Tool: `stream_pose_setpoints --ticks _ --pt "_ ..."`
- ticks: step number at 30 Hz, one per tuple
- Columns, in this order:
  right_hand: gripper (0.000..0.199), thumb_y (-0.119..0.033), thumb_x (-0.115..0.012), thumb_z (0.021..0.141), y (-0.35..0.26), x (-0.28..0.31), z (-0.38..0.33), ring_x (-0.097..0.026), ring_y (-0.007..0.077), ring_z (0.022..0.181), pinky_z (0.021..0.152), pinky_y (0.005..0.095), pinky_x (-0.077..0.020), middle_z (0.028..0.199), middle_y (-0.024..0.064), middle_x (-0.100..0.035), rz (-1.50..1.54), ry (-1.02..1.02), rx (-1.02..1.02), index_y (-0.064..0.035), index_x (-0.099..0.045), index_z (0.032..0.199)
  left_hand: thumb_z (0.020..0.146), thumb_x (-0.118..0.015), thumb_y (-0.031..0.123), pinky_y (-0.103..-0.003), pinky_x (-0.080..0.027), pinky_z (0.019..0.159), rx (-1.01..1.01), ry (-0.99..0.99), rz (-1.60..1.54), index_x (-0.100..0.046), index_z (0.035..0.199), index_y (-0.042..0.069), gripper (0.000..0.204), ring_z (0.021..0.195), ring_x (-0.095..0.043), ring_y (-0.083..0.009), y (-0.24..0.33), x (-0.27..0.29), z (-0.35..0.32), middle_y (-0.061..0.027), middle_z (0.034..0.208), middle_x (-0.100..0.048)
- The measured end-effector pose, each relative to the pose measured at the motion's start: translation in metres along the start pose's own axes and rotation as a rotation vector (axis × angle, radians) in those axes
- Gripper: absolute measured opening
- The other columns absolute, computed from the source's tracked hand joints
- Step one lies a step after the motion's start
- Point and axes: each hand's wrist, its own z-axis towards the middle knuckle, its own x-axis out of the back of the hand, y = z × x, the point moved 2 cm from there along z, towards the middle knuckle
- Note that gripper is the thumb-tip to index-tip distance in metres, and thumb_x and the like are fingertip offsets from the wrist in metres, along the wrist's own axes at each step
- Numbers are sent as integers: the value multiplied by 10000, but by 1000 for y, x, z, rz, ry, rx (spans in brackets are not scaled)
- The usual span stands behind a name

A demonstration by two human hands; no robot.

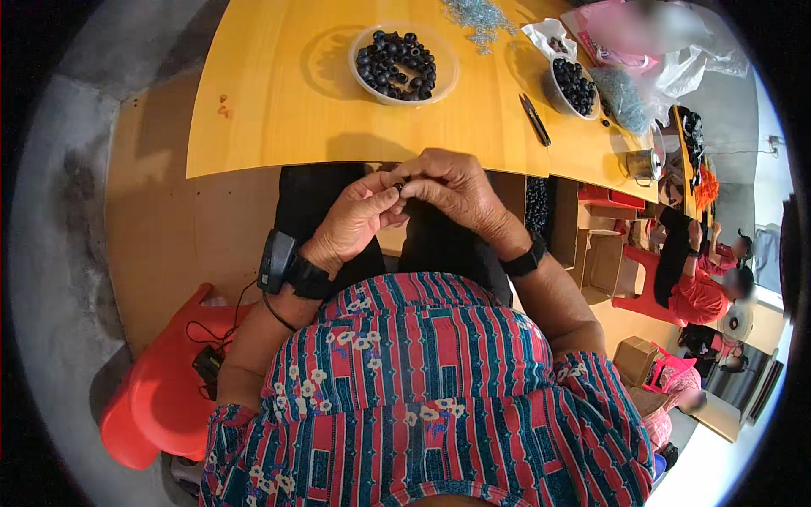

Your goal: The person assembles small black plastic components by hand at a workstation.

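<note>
My left hand [355, 220] and my right hand [452, 190] meet in front of my chest, just below the near edge of the yellow table [279, 118]. Their fingertips pinch one small dark bead [398, 182] between them; most of it is hidden by the fingers. A clear bowl of black beads [404, 63] stands on the table straight beyond my hands. Both wrists carry black bands, the left one with a small black device.
A second bowl of black beads [574, 86] and black pliers [534, 118] lie to the right. Heaps of small silvery wire pieces [477, 17] and plastic bags [659, 51] sit at the back. Other people work at the far right. A red stool [160, 397] is at my left.
</note>
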Motion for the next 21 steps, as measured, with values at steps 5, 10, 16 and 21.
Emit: stream_pose_setpoints --ticks 5,10,16,21 --pt "117 -93 -667 780 -9 39 24 -623 214 714 647 305 -489 767 119 -629 -397 286 106 -5 -657 858 888 -589 183 -290 -491 790 -5 17 -36 -583 1023 106 155 795 -556 -81 0 -8 -1 31 862 -567" --pt "107 -104 -669 714 -9 79 60 -596 286 718 636 379 -477 738 98 -591 -858 348 217 -106 -679 821 887 -591 170 -259 -503 771 35 40 -29 -579 1008 94 143 832 -566 -71 1 -13 -4 25 894 -577" --pt "144 -77 -597 726 -2 91 99 -593 277 815 698 382 -491 791 72 -590 -1175 99 371 -160 -686 803 892 -582 153 -261 -504 780 29 70 -39 -575 1012 86 138 848 -574 -76 1 -21 -6 21 907 -583" --pt "135 -72 -597 720 5 90 114 -588 274 830 717 381 -493 789 63 -575 -1290 12 403 -162 -678 779 898 -570 138 -260 -504 779 19 38 -70 -574 1014 80 130 853 -577 -79 1 -21 -6 15 919 -587"
